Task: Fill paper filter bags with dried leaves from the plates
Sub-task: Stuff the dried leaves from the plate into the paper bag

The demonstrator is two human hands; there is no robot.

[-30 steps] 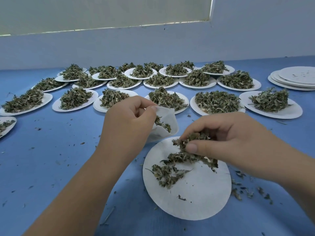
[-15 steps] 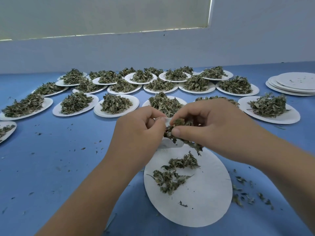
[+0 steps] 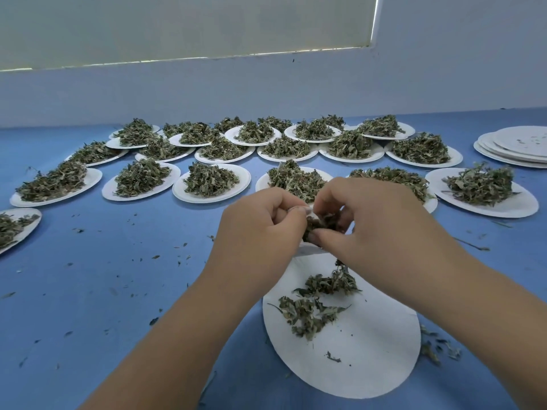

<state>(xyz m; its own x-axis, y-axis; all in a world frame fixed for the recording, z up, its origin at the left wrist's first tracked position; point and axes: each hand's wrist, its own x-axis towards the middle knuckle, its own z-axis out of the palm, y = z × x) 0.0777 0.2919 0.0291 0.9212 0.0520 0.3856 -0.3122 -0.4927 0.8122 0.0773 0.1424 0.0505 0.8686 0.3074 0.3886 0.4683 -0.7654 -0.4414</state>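
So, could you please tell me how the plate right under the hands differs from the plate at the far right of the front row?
The near plate is mostly bare, with only two small clumps of leaves; the far-right plate carries a full heap. The near plate is partly hidden by the right arm; the far-right plate lies clear of it. Both are white, round and flat on the blue table.

A blue table [image 3: 88, 291] fills the lower view and runs back to a pale wall [image 3: 266, 90]. High on the wall hangs a whitish blind [image 3: 177, 25], with a thin strip of light [image 3: 207, 57] along its lower edge and another down its right edge. Small dark crumbs [image 3: 155, 257] lie scattered over the table, mostly left of centre.
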